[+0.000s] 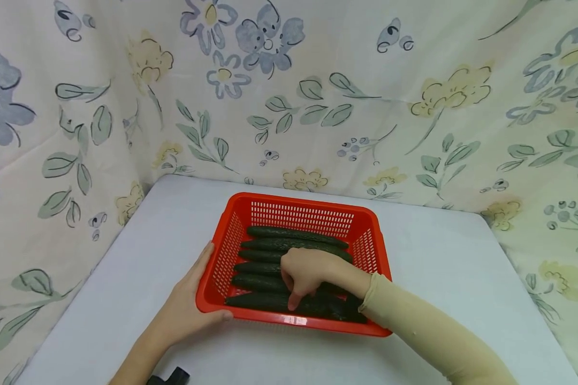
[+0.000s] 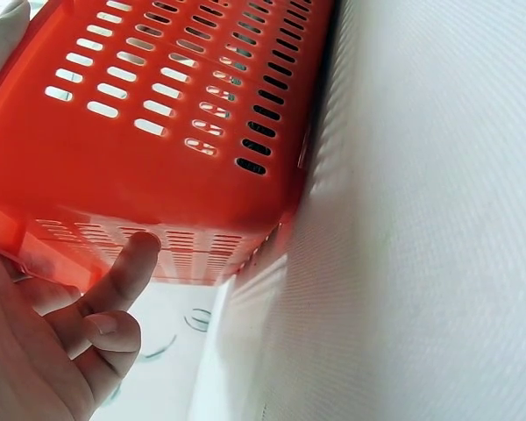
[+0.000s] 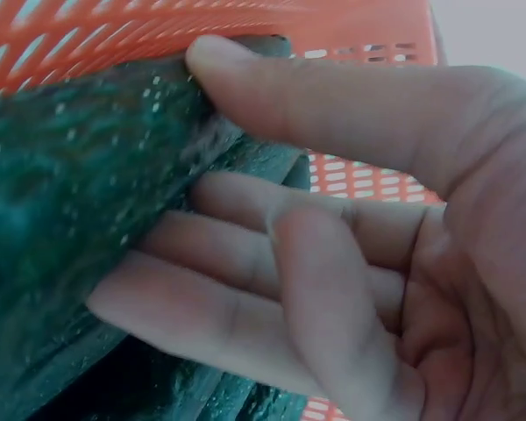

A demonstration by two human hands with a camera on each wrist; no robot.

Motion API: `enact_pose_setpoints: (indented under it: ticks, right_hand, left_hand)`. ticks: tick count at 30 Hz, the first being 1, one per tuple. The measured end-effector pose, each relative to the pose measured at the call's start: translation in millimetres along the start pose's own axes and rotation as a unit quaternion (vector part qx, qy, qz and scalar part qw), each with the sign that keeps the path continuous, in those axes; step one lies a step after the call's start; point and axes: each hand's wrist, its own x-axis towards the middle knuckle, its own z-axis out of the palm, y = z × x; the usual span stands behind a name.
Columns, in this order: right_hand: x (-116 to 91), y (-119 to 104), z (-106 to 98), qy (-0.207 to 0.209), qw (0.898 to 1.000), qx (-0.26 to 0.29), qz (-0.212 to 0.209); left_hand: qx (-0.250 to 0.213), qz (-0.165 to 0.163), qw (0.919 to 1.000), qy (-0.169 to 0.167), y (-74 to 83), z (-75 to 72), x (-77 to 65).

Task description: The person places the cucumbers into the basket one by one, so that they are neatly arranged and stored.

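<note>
A red plastic basket with slotted walls stands on the white table, holding several dark green cucumbers laid side by side. My right hand reaches down into it and grips the cucumber nearest the front wall. In the right wrist view, the thumb lies on one side of that cucumber and several fingertips meet its other side. At the basket's front left corner, my left hand holds the rim, thumb along the front. Its fingers bend against the slotted wall in the left wrist view.
White tabletop surrounds the basket. A floral curtain hangs behind the table and along its sides. A small black object shows beside the left forearm at the bottom edge.
</note>
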Motion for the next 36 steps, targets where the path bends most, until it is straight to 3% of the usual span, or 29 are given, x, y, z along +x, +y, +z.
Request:
enact_pose_setpoints:
  ticks: [7,12,17,22,29,36]
  right_hand:
    - [-9.0,1.1,-8.8,-0.007,1.000,0.003,0.016]
    - [-17.3,8.5,-25.0,-0.042,0.996,-0.035,0.069]
    - [-14.6,12.2,-23.6,-0.074,0.987,-0.074,0.118]
    - [-7.2,12.9,-15.7,-0.107,0.980,-0.127,0.110]
    - [-4.4,12.6,-14.6,-0.152,0.974,-0.128,0.107]
    - [-2.8,13.9,-11.3,-0.173,0.973,-0.137,0.066]
  left_hand:
    - [-0.006,-0.012,0.9999,-0.006,-1.9,0.4,-2.3]
    - [-0.006,-0.013,0.9999,-0.002,-1.0,-1.0,-0.5]
    - [-0.008,-0.011,0.9999,-0.001,-1.6,-2.7,0.7]
    - [-0.011,-0.011,0.9999,-0.003,-2.2,-2.2,1.6]
    - [-0.003,-0.013,0.9999,-0.006,-0.2,-0.6,2.6]
    - [-0.002,-0.005,1.0000,-0.004,-1.2,0.0,1.2]
